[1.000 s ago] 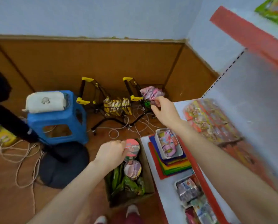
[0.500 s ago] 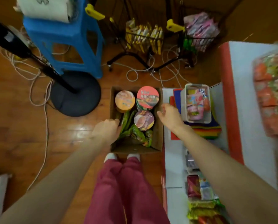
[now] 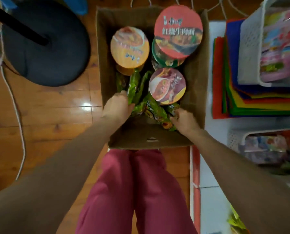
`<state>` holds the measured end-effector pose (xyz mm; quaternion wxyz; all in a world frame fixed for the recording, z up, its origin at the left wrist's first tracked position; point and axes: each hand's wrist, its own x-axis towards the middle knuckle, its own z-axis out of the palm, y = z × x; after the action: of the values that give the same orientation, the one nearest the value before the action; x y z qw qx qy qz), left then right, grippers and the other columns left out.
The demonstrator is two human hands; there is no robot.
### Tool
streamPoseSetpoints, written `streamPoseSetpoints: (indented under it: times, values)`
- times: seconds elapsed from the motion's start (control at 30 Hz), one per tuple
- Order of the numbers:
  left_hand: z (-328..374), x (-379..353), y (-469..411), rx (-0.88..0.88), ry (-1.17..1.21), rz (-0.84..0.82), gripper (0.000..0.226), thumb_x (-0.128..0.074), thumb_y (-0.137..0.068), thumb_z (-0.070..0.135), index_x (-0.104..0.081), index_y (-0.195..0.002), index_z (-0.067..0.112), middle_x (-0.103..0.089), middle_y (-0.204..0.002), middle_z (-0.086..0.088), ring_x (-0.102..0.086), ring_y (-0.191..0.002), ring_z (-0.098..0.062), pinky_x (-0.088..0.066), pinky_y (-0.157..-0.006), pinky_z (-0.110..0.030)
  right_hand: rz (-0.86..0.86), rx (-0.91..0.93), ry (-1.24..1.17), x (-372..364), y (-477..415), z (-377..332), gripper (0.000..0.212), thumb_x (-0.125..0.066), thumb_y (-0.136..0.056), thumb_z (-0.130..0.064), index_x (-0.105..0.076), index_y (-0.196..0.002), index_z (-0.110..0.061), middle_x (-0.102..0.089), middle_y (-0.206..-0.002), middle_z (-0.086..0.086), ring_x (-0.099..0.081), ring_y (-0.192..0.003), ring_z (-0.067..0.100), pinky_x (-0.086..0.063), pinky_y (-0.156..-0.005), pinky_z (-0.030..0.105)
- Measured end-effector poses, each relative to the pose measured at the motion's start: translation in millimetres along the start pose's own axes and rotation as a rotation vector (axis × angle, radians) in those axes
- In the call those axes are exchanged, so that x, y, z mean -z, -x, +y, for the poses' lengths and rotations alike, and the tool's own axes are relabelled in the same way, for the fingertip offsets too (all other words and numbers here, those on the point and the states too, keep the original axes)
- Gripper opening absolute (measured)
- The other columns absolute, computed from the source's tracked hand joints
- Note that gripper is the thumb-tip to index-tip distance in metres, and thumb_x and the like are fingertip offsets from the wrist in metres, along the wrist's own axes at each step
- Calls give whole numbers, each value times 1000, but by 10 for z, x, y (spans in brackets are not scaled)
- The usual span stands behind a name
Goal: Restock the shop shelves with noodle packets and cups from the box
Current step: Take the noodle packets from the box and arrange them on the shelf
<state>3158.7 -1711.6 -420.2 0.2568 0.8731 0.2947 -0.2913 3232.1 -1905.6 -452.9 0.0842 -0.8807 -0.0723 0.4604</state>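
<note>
Wooden floor (image 3: 44, 114), cardboard box (image 3: 151, 137), white shelf (image 3: 211, 200)

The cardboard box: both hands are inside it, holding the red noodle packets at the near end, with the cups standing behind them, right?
Not quite. The head view shows the packets are green, not red. The left hand and right hand are inside the cardboard box holding them, with the cups behind.
</note>
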Motion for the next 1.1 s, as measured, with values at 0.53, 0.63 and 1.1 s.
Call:
streamPoseSetpoints:
  times: [0.53,0.63,1.1]
  values:
    - [-229,-629,-1009,-54,42,58,22,-48,-94,5,-47,-114,-3,-59,-111,-26,-58,-101,-42,-48,-80,-43,-46,12,321,-827,-1026,-83,21,-53,-91,-11,-56,-111,-3,-60,-116,19,-57,-109,36,-46,-84,37]
    - [-254,-564,-926,-65,61,74,21,-48,-94,4,-47,-113,-5,-59,-109,-27,-58,-100,-44,-47,-81,-44,-36,69,378,-836,-916,-86,15,-50,-91,-8,-60,-103,-5,-62,-110,18,-59,-105,35,-46,-80,36]
    - [48,328,82,-79,124,133,15,-48,-93,2,-48,-105,-6,-61,-103,-30,-57,-95,-48,-44,-71,-45,70,124,430,-16,197,-225,17,-49,-91,-6,-63,-101,-4,-61,-110,16,-58,-104,34,-45,-75,34]
